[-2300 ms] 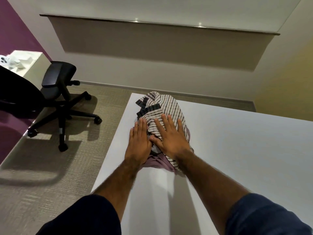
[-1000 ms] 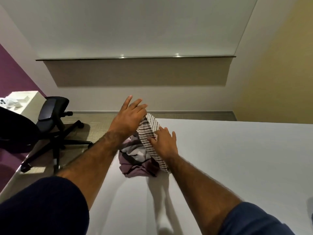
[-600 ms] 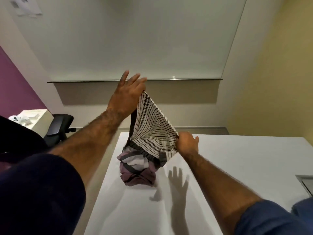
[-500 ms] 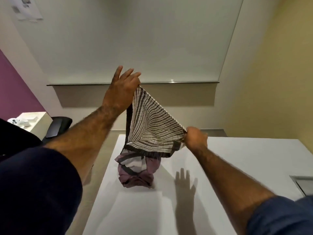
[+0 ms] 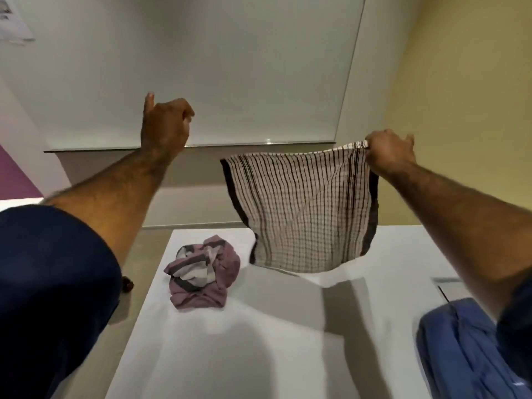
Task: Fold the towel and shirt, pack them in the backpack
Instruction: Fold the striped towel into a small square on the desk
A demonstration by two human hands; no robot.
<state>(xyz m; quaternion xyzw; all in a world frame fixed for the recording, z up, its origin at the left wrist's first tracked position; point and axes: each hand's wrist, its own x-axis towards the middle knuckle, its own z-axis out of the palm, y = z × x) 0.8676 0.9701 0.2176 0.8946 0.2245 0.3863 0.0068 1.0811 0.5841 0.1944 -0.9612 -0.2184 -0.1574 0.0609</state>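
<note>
Nearest, at about 5 o'clock, the blue backpack (image 5: pixel 460 352) lies on the white bench (image 5: pixel 259 355), cut off by the frame edge, and I cannot tell whether it is open. Nothing appears to be packed in it. Farther out, at 7 o'clock, the purple shirt (image 5: pixel 203 275) sits on the bench in a crumpled heap, not folded at all. Beyond it, just right of centre toward 3 o'clock, the striped towel (image 5: pixel 305 208) hangs spread in the air over the bench. Its lower edge is close to the surface, though whether it touches is unclear. By my reading the task is barely begun. The towel is opened out for its first fold, and both folds and the packing are left to do. The right hand (image 5: pixel 388 154), at 2 o'clock with the arm stretched forward and up, has its grip pinched tight on the towel's upper right corner and carries the whole cloth. The towel's upper left corner hangs free, sagging slightly. The left hand (image 5: pixel 165 125), at 10 o'clock, is raised higher on an outstretched arm, well apart from the towel. Its grip is curled closed around nothing I can see, with one digit sticking up, and it is somewhat blurred. Farthest off, a pale board (image 5: pixel 201 67) covers the wall.
</note>
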